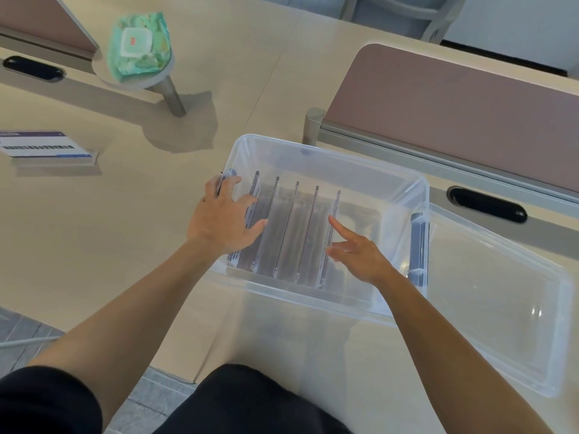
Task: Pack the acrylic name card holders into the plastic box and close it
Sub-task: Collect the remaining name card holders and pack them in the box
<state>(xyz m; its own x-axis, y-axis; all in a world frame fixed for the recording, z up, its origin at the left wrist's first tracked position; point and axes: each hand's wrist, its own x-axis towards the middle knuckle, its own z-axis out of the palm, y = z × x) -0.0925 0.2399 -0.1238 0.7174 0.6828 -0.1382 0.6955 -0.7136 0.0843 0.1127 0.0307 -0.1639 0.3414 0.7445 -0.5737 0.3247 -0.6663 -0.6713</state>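
Note:
A clear plastic box stands open on the beige table. Several acrylic name card holders stand upright in a row on its floor. My left hand rests over the box's left rim, fingers spread against the leftmost holder. Inside the box, my right hand hovers with fingers apart, the index finger touching the rightmost holder. The clear lid lies flat on the table to the right of the box. One more name card holder, with a printed card in it, stands on the table at far left.
A green pack of wet wipes lies on a small round stand at the back left. A pink desk divider runs behind the box. Black cable grommets sit in the table at right and far left.

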